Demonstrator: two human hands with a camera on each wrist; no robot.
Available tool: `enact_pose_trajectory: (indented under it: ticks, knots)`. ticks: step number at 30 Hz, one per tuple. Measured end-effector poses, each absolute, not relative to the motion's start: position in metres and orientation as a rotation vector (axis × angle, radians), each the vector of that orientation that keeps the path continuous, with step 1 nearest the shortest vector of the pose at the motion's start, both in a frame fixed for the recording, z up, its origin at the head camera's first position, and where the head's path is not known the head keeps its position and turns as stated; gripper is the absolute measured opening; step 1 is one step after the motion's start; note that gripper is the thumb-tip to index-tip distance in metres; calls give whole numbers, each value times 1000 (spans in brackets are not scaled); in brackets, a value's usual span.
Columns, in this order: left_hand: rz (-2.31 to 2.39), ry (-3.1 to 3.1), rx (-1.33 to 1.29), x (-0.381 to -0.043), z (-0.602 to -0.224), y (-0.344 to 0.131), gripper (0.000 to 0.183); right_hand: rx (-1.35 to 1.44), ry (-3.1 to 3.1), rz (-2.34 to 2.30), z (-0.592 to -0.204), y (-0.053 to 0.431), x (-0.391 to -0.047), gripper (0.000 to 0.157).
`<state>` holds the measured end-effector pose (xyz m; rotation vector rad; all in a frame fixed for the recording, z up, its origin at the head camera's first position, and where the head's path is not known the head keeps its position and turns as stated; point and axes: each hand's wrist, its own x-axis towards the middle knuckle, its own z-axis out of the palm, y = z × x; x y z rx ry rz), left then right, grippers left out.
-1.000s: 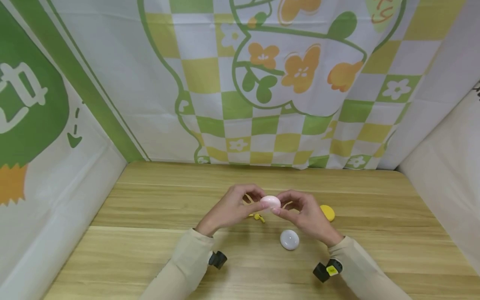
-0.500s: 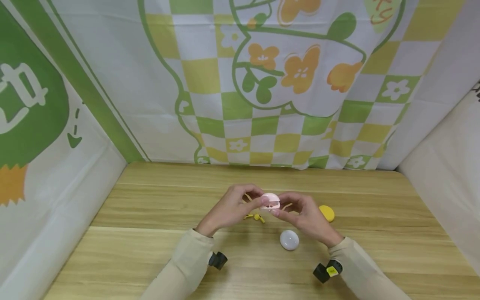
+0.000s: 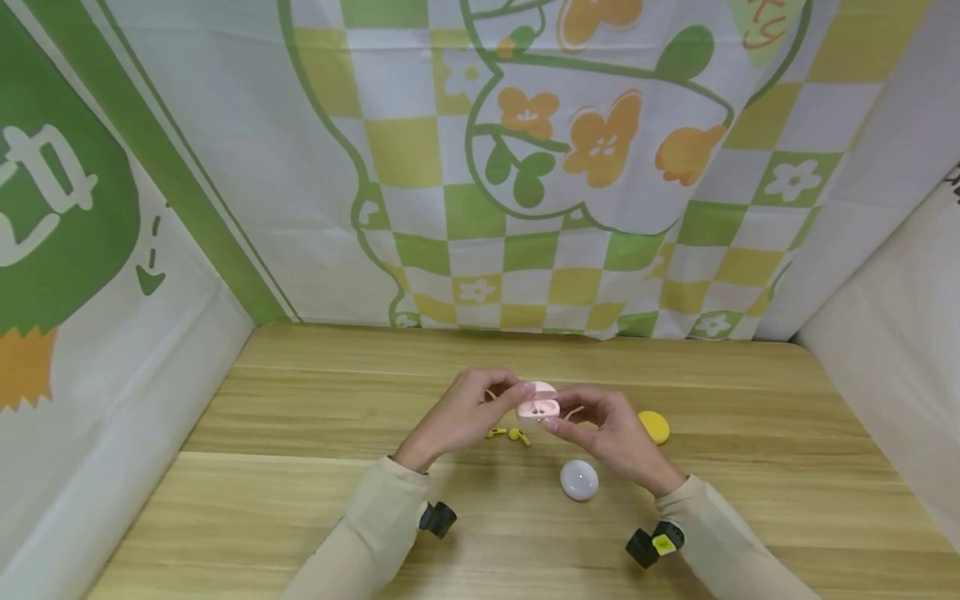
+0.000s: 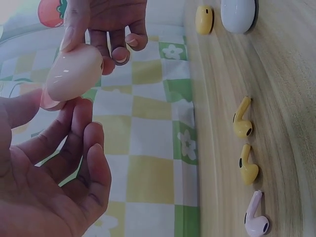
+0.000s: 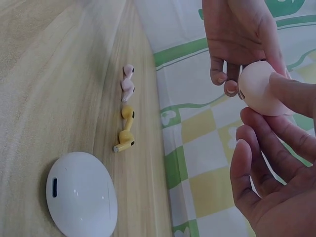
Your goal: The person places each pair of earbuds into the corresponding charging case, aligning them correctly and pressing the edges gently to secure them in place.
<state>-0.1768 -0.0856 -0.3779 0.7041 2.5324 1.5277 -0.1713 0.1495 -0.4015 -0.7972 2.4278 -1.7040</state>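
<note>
A pink earbud case is held above the table between both hands, its lid raised and two small dark openings showing inside. My left hand pinches its left side, with the thumb by the lid. From the other side my right hand grips the case between thumb and fingers. Below them on the wood lie yellow earbuds and pale pink earbuds, partly hidden behind the left hand in the head view.
A closed white earbud case lies nearer the body, between the forearms. Just beyond the right hand is a yellow case. Patterned cloth hangs along the table's back edge, and white sheets flank it.
The pink case was closed a second ago; its lid has swung up and back, exposing the inside. Both hands stay in nearly the same place.
</note>
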Motion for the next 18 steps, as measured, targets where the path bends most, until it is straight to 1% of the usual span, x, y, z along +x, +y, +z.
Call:
enact_pose_trajectory:
  ticks: [4,9,14,18]
  knots:
    - [1512,2541,694,-178,-379,-85,27,-779,2439,-1706,-402,150,-171,18]
    - [1494,2560,663,-179,-379,-86,31,-741,2446,-1713,-401,150,-170,17]
    - [1495,2565,588,-179,-380,-93,38,-689,2463,-1712,-402,149,-170,17]
    - [1504,2576,544,-179,-381,-102,39,-641,2470,-1716,-404,151,-171,19]
